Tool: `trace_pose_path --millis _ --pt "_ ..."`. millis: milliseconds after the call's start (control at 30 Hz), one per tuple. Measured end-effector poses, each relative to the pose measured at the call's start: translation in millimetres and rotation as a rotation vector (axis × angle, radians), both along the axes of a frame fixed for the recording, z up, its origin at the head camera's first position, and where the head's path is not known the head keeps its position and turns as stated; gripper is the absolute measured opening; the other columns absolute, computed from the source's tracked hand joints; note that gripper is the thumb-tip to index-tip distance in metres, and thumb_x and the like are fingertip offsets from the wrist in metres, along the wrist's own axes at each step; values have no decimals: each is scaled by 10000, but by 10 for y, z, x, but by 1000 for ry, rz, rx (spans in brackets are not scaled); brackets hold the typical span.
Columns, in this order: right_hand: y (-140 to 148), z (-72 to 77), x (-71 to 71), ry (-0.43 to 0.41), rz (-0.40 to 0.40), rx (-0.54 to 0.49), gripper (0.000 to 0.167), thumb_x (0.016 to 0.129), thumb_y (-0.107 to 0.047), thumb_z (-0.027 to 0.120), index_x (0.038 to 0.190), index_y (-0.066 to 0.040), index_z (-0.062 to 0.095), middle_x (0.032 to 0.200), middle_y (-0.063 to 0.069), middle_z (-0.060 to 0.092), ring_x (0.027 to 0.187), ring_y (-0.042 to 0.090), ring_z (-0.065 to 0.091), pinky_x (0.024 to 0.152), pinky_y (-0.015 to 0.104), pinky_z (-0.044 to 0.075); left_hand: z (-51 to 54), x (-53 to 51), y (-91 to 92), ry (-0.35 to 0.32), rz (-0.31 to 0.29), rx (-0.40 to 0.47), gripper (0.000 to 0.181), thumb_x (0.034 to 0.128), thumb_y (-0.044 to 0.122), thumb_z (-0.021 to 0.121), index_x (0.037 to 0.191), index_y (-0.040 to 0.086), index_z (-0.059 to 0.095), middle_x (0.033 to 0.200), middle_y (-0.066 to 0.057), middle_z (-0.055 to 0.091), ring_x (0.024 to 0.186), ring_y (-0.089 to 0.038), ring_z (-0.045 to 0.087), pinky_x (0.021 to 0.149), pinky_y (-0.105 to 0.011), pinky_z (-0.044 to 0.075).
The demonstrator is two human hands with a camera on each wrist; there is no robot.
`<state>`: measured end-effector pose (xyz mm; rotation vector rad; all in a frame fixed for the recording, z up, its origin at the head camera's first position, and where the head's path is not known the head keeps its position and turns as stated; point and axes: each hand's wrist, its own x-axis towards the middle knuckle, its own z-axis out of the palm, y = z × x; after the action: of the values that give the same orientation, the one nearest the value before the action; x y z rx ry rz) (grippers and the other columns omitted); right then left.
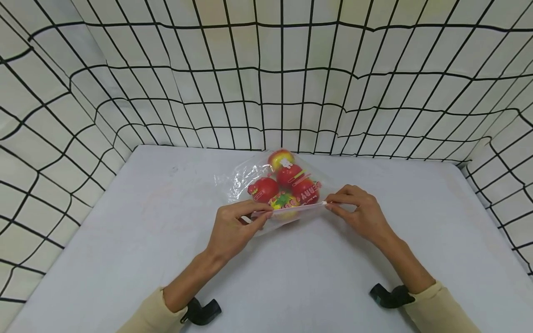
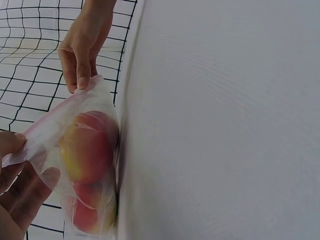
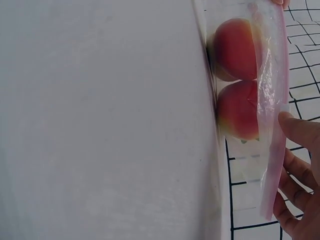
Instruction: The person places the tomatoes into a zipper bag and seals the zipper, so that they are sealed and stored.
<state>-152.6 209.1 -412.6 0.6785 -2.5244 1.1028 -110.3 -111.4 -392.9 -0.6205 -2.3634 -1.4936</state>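
Note:
A clear plastic zip bag with printed lettering lies in the middle of the table, holding several round red and yellow fruits. Its pink zip edge faces the person. My left hand pinches that edge at its left part between thumb and fingers. At the edge's right part, my right hand pinches a small whitish slider. In the right wrist view, the thumb presses by the slider and the pink strip runs past the fingers. The left wrist view shows both hands on the raised edge.
A white table lies under the bag and both forearms. Black grid netting over white walls stands behind the table and on both sides. Dark wrist devices sit at the cuffs of the beige sleeves.

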Motion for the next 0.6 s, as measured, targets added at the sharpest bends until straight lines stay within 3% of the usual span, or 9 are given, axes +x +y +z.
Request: trace_pose_path --millis 267,600 --pt "55 -9 -30 12 7 -49 260 789 20 863 991 -143 846 885 -40 715 920 43 577 729 205 490 -5 4 -9 0 9 1 178 886 81 820 1053 143 828 983 11 815 692 -36 705 633 -256 622" --pt "80 -21 -52 -6 -4 -30 213 812 -17 859 988 -137 846 896 -38 718 931 22 574 723 244 490 -5 9 -7 -7 -2 16 189 883 69 820 1059 137 828 998 6 814 691 -44 705 635 -266 628"
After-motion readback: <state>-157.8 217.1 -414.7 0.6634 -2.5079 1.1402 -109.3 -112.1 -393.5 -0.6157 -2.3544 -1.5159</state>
